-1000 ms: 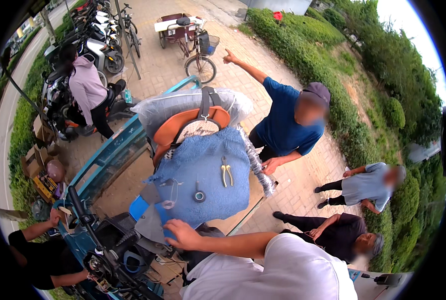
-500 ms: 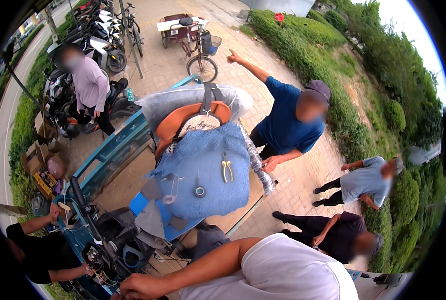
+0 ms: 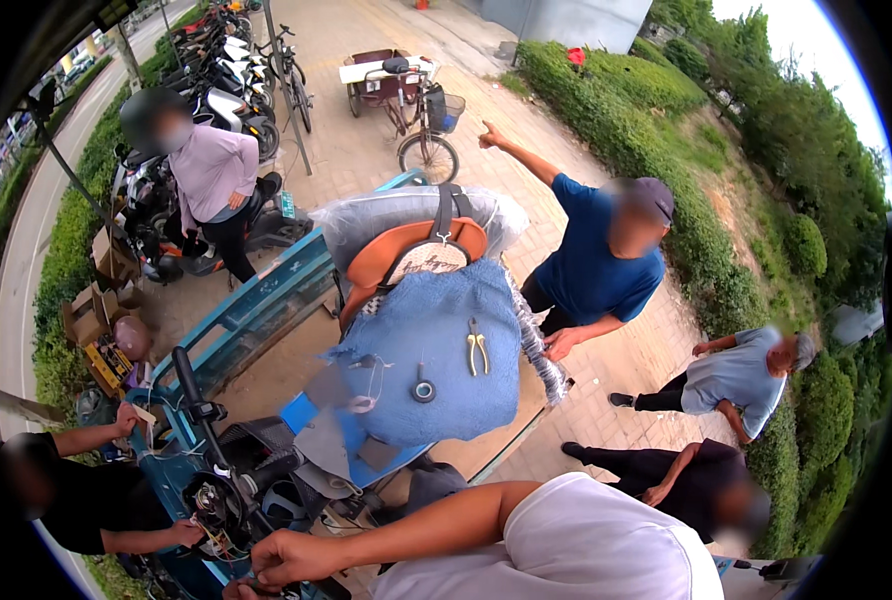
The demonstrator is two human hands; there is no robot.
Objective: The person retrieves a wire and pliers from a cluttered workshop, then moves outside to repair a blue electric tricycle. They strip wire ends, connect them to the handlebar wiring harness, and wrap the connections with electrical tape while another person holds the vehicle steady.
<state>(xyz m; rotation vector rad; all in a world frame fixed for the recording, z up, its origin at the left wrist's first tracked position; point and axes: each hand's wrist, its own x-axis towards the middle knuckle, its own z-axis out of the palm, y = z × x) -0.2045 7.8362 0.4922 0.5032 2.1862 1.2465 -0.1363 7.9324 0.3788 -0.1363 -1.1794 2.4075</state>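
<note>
My right hand (image 3: 288, 557) is near the lower edge, its fingers curled together beside the tricycle's handlebar; whatever they pinch is too small to make out. Only a bit of my left hand (image 3: 240, 591) shows below it, cut off by the picture's rim. Close by, loose coloured wires (image 3: 212, 520) spill from the opened front housing, where a co-worker's hand (image 3: 188, 533) touches them. Ahead of me, a blue towel (image 3: 436, 320) drapes the seat. Yellow-handled pliers (image 3: 478, 350), a roll of black tape (image 3: 423, 391) and a thin pale wire (image 3: 368, 392) lie on it.
The tricycle's blue side rail (image 3: 256, 290) runs along the left; its black handlebar (image 3: 198, 410) stands nearer. A person in dark blue (image 3: 596, 255) rests a hand by the foil-wrapped bar (image 3: 538, 345) and points away. Two others are at the right. Cardboard boxes (image 3: 91, 315) sit far left.
The whole scene has shifted rightward in view. My right hand appears slightly higher, still curled. The person in lavender now has a hand at the waist.
</note>
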